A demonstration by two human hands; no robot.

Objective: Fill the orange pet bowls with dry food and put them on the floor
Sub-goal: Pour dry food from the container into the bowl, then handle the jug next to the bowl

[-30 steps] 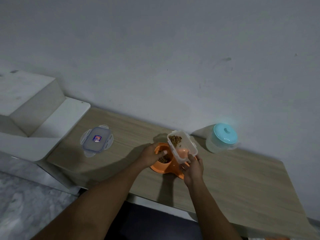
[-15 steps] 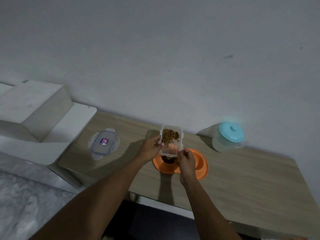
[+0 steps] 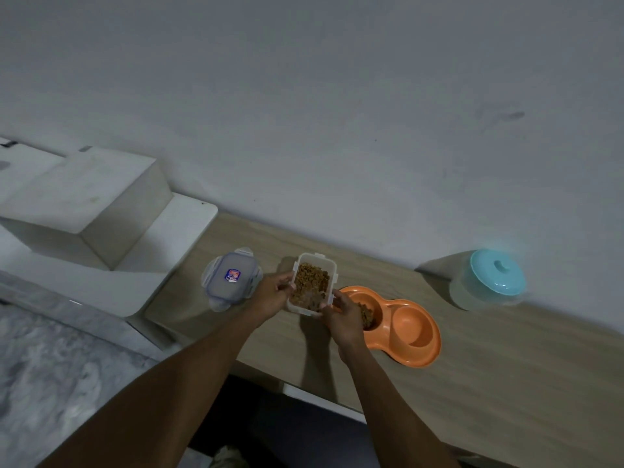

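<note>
Gripping the food container, left hand and right hand, between lid and orange bowls.

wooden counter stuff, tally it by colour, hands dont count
orange: 1, the double pet bowl
clear: 2, the food container and its lid
clear with a teal lid: 1, the jar
total: 4

On the wooden counter, the left hand and right hand grip an open clear container of brown kibble, between its lid at left and the orange double bowl at right, whose left well holds kibble.
</note>
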